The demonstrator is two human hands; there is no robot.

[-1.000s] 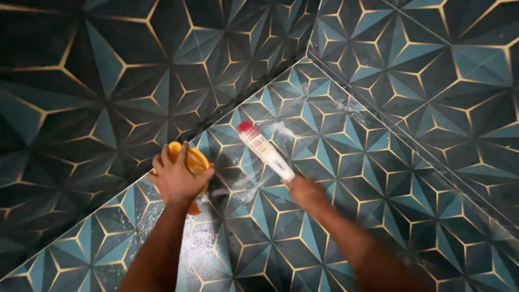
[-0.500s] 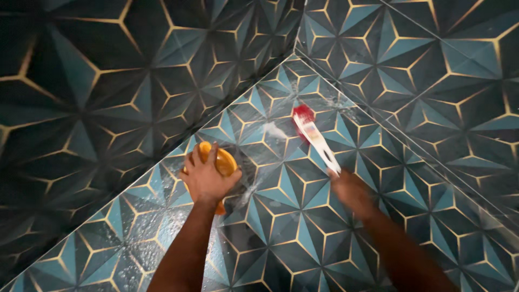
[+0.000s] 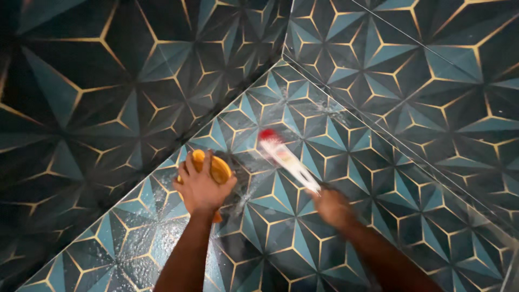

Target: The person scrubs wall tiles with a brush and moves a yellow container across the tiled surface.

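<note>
My left hand (image 3: 203, 186) grips a yellow-orange container (image 3: 216, 168) and presses it against the wet tiled surface. My right hand (image 3: 332, 208) holds a white-handled brush (image 3: 289, 161) with a red head; the brush is blurred by motion and its head rests on the tiles to the right of the container. Soapy white streaks (image 3: 162, 238) cover the tiles around and below my left hand.
The surface is blue and black geometric tile (image 3: 281, 227) with gold lines. Matching tiled walls (image 3: 97, 97) rise on the left and right, meeting at a corner (image 3: 285, 51) ahead.
The brush head has swung toward the left and lower, nearer the container. My left hand stays on the container while the view shifted slightly.
</note>
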